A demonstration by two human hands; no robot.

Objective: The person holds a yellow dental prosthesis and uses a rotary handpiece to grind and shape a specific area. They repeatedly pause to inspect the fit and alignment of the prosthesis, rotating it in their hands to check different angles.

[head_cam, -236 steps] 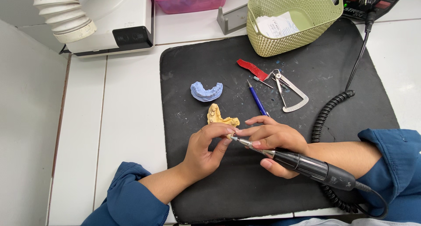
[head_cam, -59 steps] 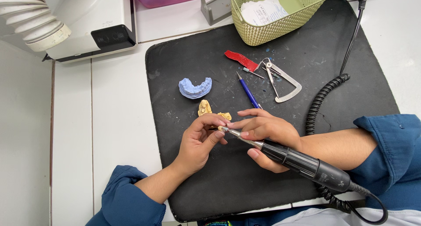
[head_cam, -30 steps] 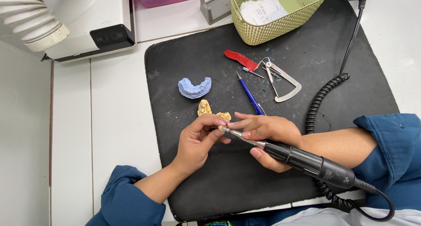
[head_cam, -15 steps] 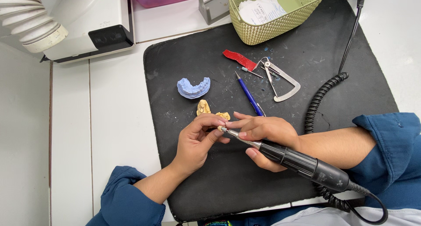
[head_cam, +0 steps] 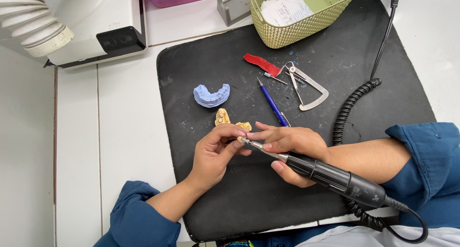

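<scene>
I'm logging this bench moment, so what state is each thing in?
Left hand: pinching a small piece at its fingertips.
Right hand: gripping the rotary handpiece, tip at the piece.
Blue dental cast: lying loose on the black mat.
Yellow dental cast: lying on mat.
Metal caliper: lying on mat.

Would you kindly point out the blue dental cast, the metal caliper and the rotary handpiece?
blue dental cast [head_cam: 211,95], head view, middle of its arch.
metal caliper [head_cam: 310,88], head view, on its curved arm.
rotary handpiece [head_cam: 335,177], head view, black body by the right hand.

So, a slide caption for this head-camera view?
Left hand pinches a small yellowish piece against the black corded rotary handpiece in the right hand.
</scene>
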